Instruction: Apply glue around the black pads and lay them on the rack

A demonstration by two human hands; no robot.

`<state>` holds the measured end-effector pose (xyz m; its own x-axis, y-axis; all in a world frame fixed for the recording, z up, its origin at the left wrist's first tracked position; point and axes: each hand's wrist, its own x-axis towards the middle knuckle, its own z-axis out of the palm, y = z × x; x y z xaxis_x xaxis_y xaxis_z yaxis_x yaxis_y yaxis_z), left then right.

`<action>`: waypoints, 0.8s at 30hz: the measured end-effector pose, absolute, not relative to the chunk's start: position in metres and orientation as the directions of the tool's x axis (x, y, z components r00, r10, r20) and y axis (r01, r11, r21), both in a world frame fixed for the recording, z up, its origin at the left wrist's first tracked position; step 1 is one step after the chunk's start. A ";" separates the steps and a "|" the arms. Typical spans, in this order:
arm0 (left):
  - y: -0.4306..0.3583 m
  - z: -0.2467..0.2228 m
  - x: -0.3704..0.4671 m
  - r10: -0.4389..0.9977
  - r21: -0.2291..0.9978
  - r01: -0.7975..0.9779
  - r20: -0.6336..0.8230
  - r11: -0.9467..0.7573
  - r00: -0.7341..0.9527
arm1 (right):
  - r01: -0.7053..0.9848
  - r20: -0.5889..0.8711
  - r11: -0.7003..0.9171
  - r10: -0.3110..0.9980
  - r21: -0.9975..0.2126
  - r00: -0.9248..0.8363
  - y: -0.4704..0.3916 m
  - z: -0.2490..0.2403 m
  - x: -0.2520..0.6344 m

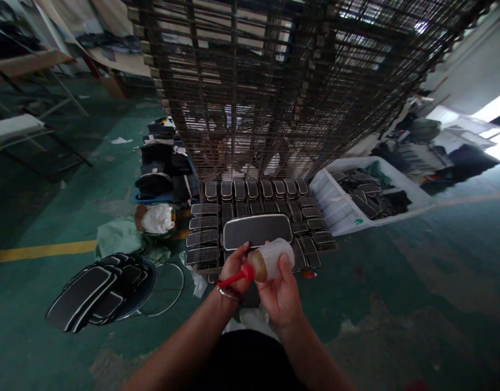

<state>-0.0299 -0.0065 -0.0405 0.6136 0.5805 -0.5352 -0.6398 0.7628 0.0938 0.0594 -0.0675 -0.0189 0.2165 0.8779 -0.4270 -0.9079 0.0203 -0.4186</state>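
Observation:
My right hand (280,296) grips a translucent squeeze bottle (274,258) with brownish liquid in it, lying sideways. Its red nozzle (236,277) points left, and my left hand (232,267) holds that nozzle end; a bracelet sits on that wrist. Just beyond the hands lies a long black pad with a pale border (257,231). It rests on a wire tray (201,266) covered with several smaller black pads of the same kind.
A tall wire drying rack (274,92) rises behind the tray. A white bin (339,214) of black pieces stands at right. A stack of black pads (99,293) lies on a round stool at left, with dark piles (162,168) behind. The floor is green.

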 end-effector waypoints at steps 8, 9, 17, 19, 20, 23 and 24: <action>-0.027 -0.092 -0.134 0.588 0.427 -0.477 -0.767 0.768 0.259 | -0.888 -0.496 -0.208 0.868 -0.410 0.025 -0.063 -0.002 0.116; -0.018 -0.089 -0.147 0.604 0.450 -0.489 -0.767 0.747 0.216 | -0.871 -0.501 -0.246 0.865 -0.424 0.000 -0.062 0.000 0.123; 0.066 -0.007 -0.129 0.671 0.678 -0.219 -0.526 0.702 0.522 | -0.719 -0.548 -0.448 0.829 -0.531 -0.111 -0.048 0.010 0.138; 0.072 -0.004 -0.112 0.645 0.744 -0.109 -0.487 0.660 0.589 | -0.701 -0.566 -0.465 0.817 -0.541 -0.106 -0.047 0.012 0.134; 0.074 -0.006 -0.106 0.634 0.775 -0.057 -0.470 0.630 0.614 | -0.699 -0.568 -0.464 0.817 -0.545 -0.099 -0.046 0.013 0.132; 0.077 -0.016 -0.100 0.614 0.834 0.030 -0.430 0.552 0.662 | -0.711 -0.550 -0.411 0.834 -0.570 -0.041 -0.049 0.017 0.132; 0.076 -0.018 -0.102 0.616 0.843 0.028 -0.414 0.537 0.670 | -0.716 -0.540 -0.380 0.841 -0.585 -0.005 -0.051 0.019 0.134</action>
